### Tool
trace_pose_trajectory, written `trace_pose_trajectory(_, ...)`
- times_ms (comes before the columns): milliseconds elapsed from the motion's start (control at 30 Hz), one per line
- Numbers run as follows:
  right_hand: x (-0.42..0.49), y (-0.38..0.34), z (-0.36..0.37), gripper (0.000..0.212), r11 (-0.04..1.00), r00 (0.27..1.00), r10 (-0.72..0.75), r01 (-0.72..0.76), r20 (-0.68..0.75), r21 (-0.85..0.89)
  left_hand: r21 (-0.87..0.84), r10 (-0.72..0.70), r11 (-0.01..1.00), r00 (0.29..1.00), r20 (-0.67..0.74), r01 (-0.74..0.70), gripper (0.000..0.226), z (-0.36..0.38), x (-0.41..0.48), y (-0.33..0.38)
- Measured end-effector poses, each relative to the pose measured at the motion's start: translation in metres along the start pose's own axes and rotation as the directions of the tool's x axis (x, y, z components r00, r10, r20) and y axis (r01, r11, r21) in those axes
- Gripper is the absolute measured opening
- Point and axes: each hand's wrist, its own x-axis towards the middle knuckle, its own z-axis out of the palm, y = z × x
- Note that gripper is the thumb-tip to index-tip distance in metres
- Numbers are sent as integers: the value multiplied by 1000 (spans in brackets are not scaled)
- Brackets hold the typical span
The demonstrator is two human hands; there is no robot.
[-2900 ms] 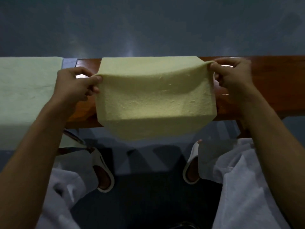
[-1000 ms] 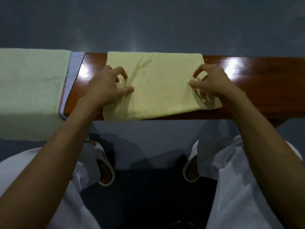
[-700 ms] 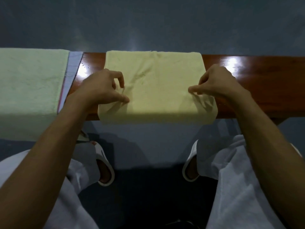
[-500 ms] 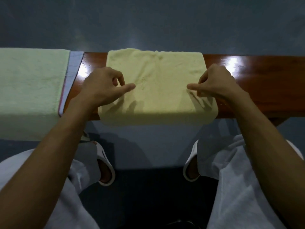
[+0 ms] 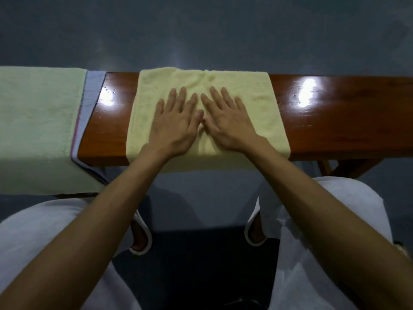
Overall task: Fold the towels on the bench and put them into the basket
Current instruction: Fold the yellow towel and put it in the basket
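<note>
Left hand [image 5: 173, 127] and right hand [image 5: 228, 121], fingers straight, press flat side by side on yellow towel [image 5: 257, 97]; green towel [image 5: 38, 121] at 9 o'clock on bench [image 5: 335, 121].

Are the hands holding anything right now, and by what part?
Nothing is held. The left hand and right hand lie flat, fingers straight, on the middle of the yellow towel.

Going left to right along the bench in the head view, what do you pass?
Green towel → blue cloth edge → left hand → right hand, both flat on the yellow towel → bare bench wood.
</note>
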Motion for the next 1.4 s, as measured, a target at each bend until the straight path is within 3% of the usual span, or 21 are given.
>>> trace_pose_trajectory(267,-9,69,-9,76,957,956,291,-290,-35,24,90,-163,983,987,-3,162,77,-19,0,-59)
trace_pose_trajectory(433,-20,78,-9,76,967,967,255,-255,-19,10,78,-221,971,974,-46,224,81,-14,-13,-52)
trace_pose_trajectory(600,-23,74,-10,74,966,966,258,-258,-12,8,46,-195,979,980,-48,197,79,-16,-18,-52)
trace_pose_trajectory(733,-21,69,-12,73,959,961,276,-275,1,67,-150,-147,982,969,-200,118,54,-25,-21,-56)
trace_pose_trajectory(867,-19,71,-31,74,931,955,298,-290,-4,222,-339,-315,918,896,-312,205,37,-37,-20,-64)
trace_pose_trajectory(933,-19,80,-45,68,891,937,350,-329,-9,314,-377,-410,882,853,-322,281,35,-42,-21,-69)
trace_pose_trajectory(1100,-24,103,-61,31,774,825,562,-503,-52,383,-367,-550,817,792,-265,444,31,-51,-22,-75)
trace_pose_trajectory(1267,-24,101,-59,31,691,767,639,-544,-51,477,-358,-577,792,797,-178,494,31,-57,-19,-77)
trace_pose_trajectory(1400,-18,95,-52,19,719,763,638,-541,-106,437,-285,-487,860,848,-208,424,32,-54,-18,-70)
